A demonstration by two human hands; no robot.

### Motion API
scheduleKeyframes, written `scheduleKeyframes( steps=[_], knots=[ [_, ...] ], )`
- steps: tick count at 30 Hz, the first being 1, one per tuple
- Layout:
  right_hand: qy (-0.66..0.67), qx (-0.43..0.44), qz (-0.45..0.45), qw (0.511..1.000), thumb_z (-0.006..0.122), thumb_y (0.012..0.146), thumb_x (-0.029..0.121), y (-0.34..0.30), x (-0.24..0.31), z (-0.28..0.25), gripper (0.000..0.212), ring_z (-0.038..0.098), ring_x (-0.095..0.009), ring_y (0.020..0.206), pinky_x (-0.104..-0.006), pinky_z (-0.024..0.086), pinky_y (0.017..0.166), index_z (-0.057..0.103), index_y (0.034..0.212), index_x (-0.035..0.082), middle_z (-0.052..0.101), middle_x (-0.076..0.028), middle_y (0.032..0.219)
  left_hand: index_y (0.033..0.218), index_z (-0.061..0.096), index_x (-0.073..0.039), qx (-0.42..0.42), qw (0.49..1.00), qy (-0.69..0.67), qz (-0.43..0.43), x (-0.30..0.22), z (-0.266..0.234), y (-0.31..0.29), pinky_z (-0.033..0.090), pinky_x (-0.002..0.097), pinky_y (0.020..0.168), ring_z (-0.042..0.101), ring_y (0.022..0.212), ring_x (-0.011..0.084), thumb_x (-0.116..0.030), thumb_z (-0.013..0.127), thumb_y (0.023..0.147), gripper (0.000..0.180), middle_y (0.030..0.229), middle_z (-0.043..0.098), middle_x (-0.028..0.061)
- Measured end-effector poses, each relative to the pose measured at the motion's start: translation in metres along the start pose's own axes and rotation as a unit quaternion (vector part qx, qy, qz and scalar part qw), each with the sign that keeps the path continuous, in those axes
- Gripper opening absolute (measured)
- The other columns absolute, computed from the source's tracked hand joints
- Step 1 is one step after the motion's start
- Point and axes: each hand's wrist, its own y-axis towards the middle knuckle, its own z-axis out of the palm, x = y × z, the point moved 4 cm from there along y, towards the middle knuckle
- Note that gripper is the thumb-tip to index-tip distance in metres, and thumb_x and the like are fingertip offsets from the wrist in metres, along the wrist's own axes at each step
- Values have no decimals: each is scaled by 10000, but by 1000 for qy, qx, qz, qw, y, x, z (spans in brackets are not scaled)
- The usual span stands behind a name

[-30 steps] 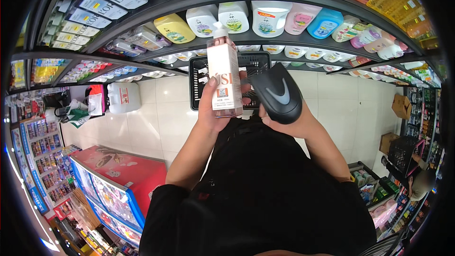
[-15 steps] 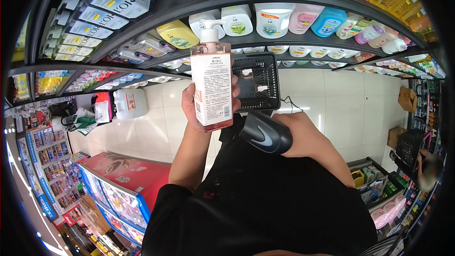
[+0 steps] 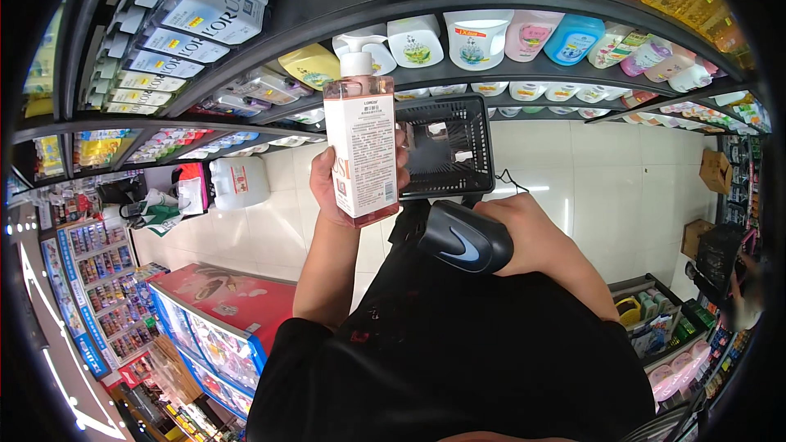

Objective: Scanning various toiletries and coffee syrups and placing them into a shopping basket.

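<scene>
Upright in my left hand (image 3: 325,184) is a clear pink pump bottle (image 3: 365,151) with a white pump top. Its side with the white printed label and barcode faces up toward me. The fingers wrap around the bottle's lower half. My right hand (image 3: 528,233) grips a black handheld barcode scanner (image 3: 467,237) with a grey-blue stripe on its head. The scanner is just right of and below the bottle, not touching it. Behind the bottle stands a black plastic basket (image 3: 488,147), partly hidden by it.
A shelf (image 3: 327,8) of bottles curves across the front, with large white jugs (image 3: 477,39) and boxed pump bottles (image 3: 217,0) at left. A white canister (image 3: 239,182) sits on the tiled floor (image 3: 606,164). A red-topped freezer-like cabinet (image 3: 221,299) is at lower left. Cartons (image 3: 715,170) are at far right.
The view has shifted slightly, so the surroundings sit further right and lower. The bottle has turned a little and its pump nozzle is less visible. Both hands keep their hold.
</scene>
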Motion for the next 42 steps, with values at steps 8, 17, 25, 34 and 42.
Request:
scheduleKeyframes(
  steps=[8,17,25,34,42],
  knots=[
    [2,-29,-29,999,837,625,253,-9,-11,-3,501,717,-408,837,-453,584,748,709,1061,43,730,-185,898,1472,440,16,-89,948,279,126,-35,31,16,586,409,911,696,1070,285,-384,707,910,739,1298,630,182],
    [19,-88,-38,995,866,639,259,-10,-14,0,623,727,-423,902,-457,592,804,688,1172,-11,740,-220,969,1497,347,-3,-111,681,553,467,-110,115,128,454,381,1084,558,1256,222,-46,829,817,835,1373,525,128],
    [24,-98,-23,995,845,691,189,-12,-6,8,482,737,-397,870,-440,596,787,692,1125,45,752,-179,934,1520,333,27,-321,399,634,579,-120,107,147,365,484,1155,566,1222,385,-83,845,792,897,1315,574,194],
    [25,-79,-14,996,847,698,186,-2,-10,5,527,737,-404,867,-431,590,786,685,1179,45,751,-193,934,1352,669,-166,-222,277,751,557,-128,84,144,466,352,500,565,507,228,-61,780,835,539,646,555,31],
    [8,-55,-7,998,850,693,208,0,-25,15,593,737,-402,875,-435,590,802,668,1232,42,749,-202,953,1393,619,-157,-255,380,735,501,-146,65,150,490,380,544,566,519,235,-51,741,868,549,601,513,35]
  ],
)
